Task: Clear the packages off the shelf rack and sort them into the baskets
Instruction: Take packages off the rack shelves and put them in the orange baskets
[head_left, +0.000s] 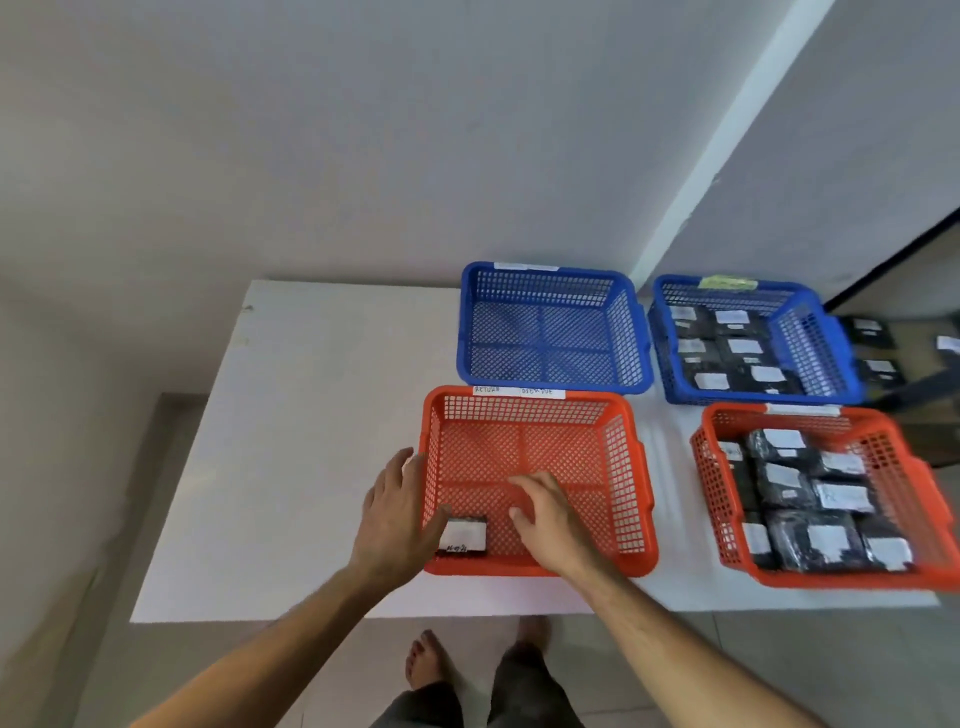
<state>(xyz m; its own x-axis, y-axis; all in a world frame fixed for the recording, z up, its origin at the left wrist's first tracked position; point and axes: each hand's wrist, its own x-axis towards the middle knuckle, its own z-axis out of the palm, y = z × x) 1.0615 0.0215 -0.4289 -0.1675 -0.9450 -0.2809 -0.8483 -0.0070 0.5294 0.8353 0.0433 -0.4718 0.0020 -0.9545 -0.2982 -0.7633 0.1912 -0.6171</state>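
A white desk (291, 467) is carrying four mesh baskets. The left hand (397, 512) is hovering over the left rim of the near orange basket (618, 561), fingers straight and spread — its grip is wide, holding nothing. Just beside its thumb, a single black package (464, 535) with a white label is lying flat in that basket's near-left corner. The right hand (553, 519) is reaching inside the same basket, fingers relaxed and loosely spread, gripping nothing. Behind, a blue basket (636, 332) is sitting with only bare mesh showing. Further right, a second blue basket (826, 348) is holding several labelled black packages, and a second orange basket (711, 499) is packed with more — all lying flat.
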